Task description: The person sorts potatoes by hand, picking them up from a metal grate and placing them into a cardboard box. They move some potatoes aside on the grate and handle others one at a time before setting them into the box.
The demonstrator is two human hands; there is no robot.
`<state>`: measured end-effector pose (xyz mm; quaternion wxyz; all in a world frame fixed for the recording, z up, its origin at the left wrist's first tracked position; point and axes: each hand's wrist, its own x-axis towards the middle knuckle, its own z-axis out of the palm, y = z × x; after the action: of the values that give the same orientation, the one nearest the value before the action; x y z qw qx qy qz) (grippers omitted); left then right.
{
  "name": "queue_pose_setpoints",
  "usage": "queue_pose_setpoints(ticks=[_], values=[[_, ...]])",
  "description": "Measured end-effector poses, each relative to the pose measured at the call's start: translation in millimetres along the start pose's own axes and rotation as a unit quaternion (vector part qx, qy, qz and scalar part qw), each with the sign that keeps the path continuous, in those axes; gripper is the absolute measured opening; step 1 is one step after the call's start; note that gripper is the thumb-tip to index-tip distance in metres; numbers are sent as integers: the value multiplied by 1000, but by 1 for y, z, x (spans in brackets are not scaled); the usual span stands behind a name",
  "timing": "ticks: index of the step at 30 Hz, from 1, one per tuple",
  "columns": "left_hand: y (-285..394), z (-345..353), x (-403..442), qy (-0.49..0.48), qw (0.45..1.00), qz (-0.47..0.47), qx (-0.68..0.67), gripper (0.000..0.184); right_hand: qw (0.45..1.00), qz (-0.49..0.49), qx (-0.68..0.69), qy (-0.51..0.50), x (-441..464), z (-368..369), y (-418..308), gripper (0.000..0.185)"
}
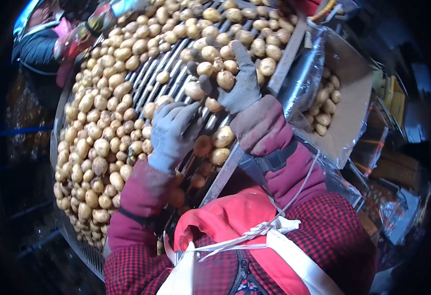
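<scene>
Both my hands wear grey gloves and work over a slatted metal grate (163,73) with potatoes (95,130) heaped on it. My right hand (242,86) is spread, thumb and forefinger apart, with a potato (225,79) and several others lying between and beside the fingers. Lower and to the left, my left hand (171,130) has its fingers curled downward near the slats. What its fingertips close on, if anything, is hidden. Just right of it, in shadow, a darker potato (203,146) lies beside two paler ones near the metal rail (222,172).
Beyond the rail at right stands a cardboard box (355,88) with a plastic liner, potatoes inside. Another person's gloved hand (73,42) is at the upper left edge of the heap. A flat cardboard stack (392,169) is at far right.
</scene>
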<state>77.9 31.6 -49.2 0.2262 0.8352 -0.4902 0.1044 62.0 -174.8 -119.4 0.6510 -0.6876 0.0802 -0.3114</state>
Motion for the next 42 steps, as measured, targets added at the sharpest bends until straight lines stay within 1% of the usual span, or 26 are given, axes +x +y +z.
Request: queue_pose_setpoints(ticks=[2,5,7,8,10,12,13,15,16,17,18,19,20,21,23,24,25,27,29,31,33,35,37,38,39,42], values=[[18,-8,-1,-8,1000,9,-9,38,988,59,139,18,-4,-17,-21,69],[45,-9,4,-40,996,51,-60,39,940,124,310,67,-11,-66,-59,58],[68,0,9,-39,991,87,-95,41,917,135,359,109,-18,-108,-82,52],[83,5,13,-61,985,80,-139,42,908,142,372,130,-21,-134,-96,51],[112,21,26,-76,966,136,-204,41,893,144,392,167,-32,-179,-117,49],[147,46,36,-103,940,192,-263,39,874,149,422,188,-43,-217,-136,51],[165,61,39,-117,920,222,-300,39,846,176,478,155,-49,-234,-146,52],[207,84,37,-119,902,244,-336,41,892,119,350,259,-68,-246,-165,49],[226,95,34,-143,888,257,-354,44,905,96,315,268,-76,-266,-154,56],[242,105,31,-166,874,270,-369,47,945,56,230,228,-95,-310,-130,42],[257,114,29,-224,844,274,-403,57,970,9,144,195,-114,-353,-107,58],[265,120,27,-211,843,301,-393,67,948,32,258,184,-118,-355,-117,50],[267,123,24,-220,845,301,-383,71,907,55,376,179,-121,-357,-128,47],[264,120,26,-231,848,300,-370,74,854,80,481,182,-125,-358,-139,50],[243,113,28,-242,872,275,-325,75,852,75,479,195,-143,-365,-139,49],[232,106,30,-225,894,260,-288,75,834,77,507,202,-151,-368,-139,49],[219,93,35,-222,905,247,-267,75,838,82,488,230,-161,-369,-134,51],[194,72,41,-195,931,222,-216,70,814,97,503,272,-177,-366,-122,51],[167,55,33,-165,949,207,-173,69,790,92,549,257,-191,-362,-107,53],[139,44,18,-168,960,200,-100,67,781,110,551,273,-197,-360,-97,56],[119,36,4,-206,957,192,-66,63,782,118,548,273,-194,-362,-87,56],[116,29,1,-230,944,230,-45,56,777,119,555,274,-182,-374,-77,57],[112,39,-11,-204,953,218,-53,50,778,120,541,296,-158,-387,-76,57],[111,43,-14,-198,956,206,-62,48,786,106,541,280,-136,-401,-77,54],[109,43,-14,-196,956,208,-61,48,790,76,516,322,-103,-413,-83,44],[106,44,-17,-215,954,199,-69,55,826,88,359,426,-9,-452,-98,58]])
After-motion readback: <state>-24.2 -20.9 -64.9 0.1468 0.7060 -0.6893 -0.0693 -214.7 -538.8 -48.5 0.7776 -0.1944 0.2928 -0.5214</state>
